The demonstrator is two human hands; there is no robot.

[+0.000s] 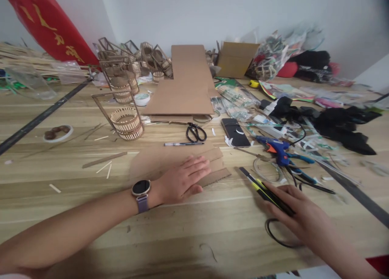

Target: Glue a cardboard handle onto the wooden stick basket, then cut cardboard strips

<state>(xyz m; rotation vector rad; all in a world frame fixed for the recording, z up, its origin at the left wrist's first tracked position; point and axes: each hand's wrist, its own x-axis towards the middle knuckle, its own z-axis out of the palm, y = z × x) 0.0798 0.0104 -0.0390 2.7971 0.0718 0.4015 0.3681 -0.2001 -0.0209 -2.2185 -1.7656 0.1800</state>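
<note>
My left hand (185,178), with a watch on its wrist, lies flat with its palm down on a piece of brown cardboard (152,161) on the wooden table. A narrower cardboard strip (217,176) sticks out to the right from under the fingers. To the right, my right hand (291,208) is closed around a black and yellow utility knife (263,192). The knife's dark front end points up and left toward the cardboard, apart from it. A pen (184,144) and black scissors (196,133) lie just beyond the cardboard.
A small basket with a tall handle (127,125) stands at left, with several more behind. Large cardboard sheets (182,96) lie at the back centre. A phone (235,132), a blue glue gun (281,151), pliers (304,175) and plastic bags (237,100) cover the right side.
</note>
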